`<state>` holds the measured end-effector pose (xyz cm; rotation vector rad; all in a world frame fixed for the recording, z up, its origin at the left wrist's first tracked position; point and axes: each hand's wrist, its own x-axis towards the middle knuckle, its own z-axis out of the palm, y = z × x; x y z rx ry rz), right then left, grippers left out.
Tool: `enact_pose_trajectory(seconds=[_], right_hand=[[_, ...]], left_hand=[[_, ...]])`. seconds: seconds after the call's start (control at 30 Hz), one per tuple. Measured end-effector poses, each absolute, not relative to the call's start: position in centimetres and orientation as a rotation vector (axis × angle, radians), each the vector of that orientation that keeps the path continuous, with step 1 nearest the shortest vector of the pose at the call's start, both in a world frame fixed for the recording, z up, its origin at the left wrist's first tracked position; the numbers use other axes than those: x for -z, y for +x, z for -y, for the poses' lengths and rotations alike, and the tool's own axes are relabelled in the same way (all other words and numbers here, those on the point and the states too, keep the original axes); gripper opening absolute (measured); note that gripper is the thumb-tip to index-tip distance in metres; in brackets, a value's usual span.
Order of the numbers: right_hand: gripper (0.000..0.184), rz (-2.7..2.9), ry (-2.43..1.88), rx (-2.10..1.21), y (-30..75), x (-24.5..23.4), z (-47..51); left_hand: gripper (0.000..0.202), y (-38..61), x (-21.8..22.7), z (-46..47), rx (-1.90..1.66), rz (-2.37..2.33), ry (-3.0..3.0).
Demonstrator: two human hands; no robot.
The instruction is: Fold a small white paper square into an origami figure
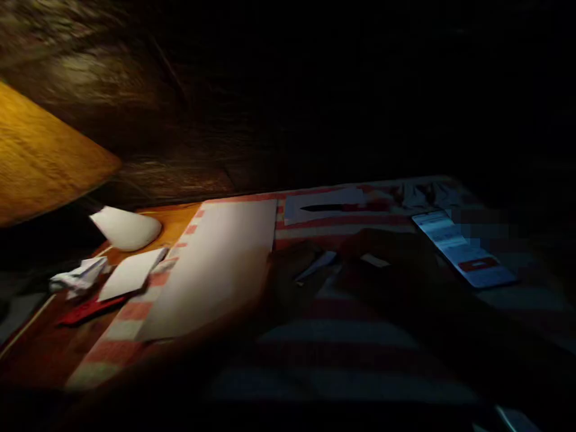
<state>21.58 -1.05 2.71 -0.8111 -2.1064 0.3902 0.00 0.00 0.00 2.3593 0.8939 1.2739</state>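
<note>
Both hands are dark shapes over the middle of a red-and-white striped cloth (342, 309). My left hand (285, 279) is closed around a thin, folded pale strip (317, 267) that looks like paper. Close to its right, my right hand (382, 246) is bent, its fingers mostly lost in shadow. A small pale piece (375, 260) shows at that hand, apparently between its fingers. Left of my hands lies a large white sheet of paper (216, 258). Beyond them, a dark-bladed knife (321, 208) rests partly on a smaller white sheet (292, 210).
A lit phone (465, 249) lies at the right. On the wooden table (40, 360) at left are a white pad (132, 273), a red object (90, 310), crumpled paper (81, 276) and a white rounded object (130, 229). A yellow lampshade (45, 156) hangs above. Small dark shapes (425, 195) sit at the back.
</note>
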Motion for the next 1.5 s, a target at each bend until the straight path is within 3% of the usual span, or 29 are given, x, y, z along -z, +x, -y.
enact_pose_trajectory(seconds=[0.33,1.5], right_hand=[[0.016,2.209,-0.824,-0.299,21.7,-2.3,0.4],[0.012,2.130,-0.813,-0.214,21.3,-3.3,1.0]], left_hand=[[0.006,0.0,-0.2,0.2,-1.266,-0.852,2.420],[0.009,-0.2,-0.2,0.4,-1.311,-0.876,2.438]])
